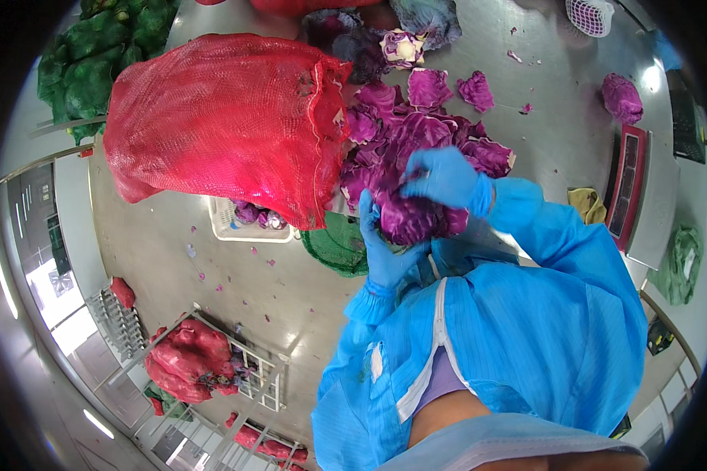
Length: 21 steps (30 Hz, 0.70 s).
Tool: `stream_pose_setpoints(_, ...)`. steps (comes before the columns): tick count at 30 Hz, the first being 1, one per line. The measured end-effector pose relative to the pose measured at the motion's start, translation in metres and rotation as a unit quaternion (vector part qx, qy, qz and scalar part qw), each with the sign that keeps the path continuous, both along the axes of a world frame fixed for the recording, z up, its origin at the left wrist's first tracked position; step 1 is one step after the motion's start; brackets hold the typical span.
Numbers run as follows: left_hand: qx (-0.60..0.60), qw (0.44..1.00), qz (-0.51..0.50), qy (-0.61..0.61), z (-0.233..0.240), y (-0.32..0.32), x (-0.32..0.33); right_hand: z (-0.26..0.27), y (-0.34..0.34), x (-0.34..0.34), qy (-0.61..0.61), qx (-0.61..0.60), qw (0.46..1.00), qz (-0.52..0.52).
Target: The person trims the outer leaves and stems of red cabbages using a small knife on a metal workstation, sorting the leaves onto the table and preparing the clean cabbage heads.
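A purple cabbage head (pixel 409 221) rests in my left hand (pixel 386 253), gloved in blue, its fingers around the near side and underside. Over the top of the head is my right hand (pixel 445 179), also in a blue glove, with curled fingers at the leaves; blur hides whether a leaf is pinched there. A heap of loose purple cabbage leaves (pixel 412 132) lies on the steel table (pixel 542 141) just beyond both hands. A big red mesh sack (pixel 218 118) lies left of the heap, its gathered edge towards the leaves.
A white crate (pixel 253 236) with cabbages and a green mesh bag (pixel 336 244) are below the table's edge. Another cabbage (pixel 622 98) sits at the right, near a scale-like device with a red panel (pixel 627 182) and a yellow cloth (pixel 588 205). Dark outer cabbage leaves (pixel 356 47) lie at the far side.
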<state>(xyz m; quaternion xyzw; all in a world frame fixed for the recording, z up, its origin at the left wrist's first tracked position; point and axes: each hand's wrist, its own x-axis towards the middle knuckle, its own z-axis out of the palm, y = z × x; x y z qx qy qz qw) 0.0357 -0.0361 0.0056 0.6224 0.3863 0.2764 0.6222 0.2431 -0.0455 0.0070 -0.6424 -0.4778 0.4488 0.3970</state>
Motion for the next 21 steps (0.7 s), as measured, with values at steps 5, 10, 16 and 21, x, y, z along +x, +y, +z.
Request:
stream_pose_setpoints(5, 0.149, 0.973, 0.036, 0.173, -0.017, -0.021, -0.025, 0.015, -0.003, -0.041, -0.085, 0.048, 0.995, -0.008)
stream_pose_setpoints(10, 0.132, 0.989, 0.046, 0.054, -0.006, -0.003, -0.021, -0.061, 0.033, 0.028, -0.201, -0.026, 0.97, -0.132)
stream_pose_setpoints(16, -0.021, 0.979, 0.196, -0.059, -0.033, 0.004, -0.049, -0.014, 0.014, 0.006, -0.174, -0.05, 0.975, -0.129)
stream_pose_setpoints(21, 0.044, 0.982, 0.184, -0.014, -0.025, -0.003, -0.04, -0.012, -0.023, -0.047, -0.045, 0.007, 0.998, 0.033)
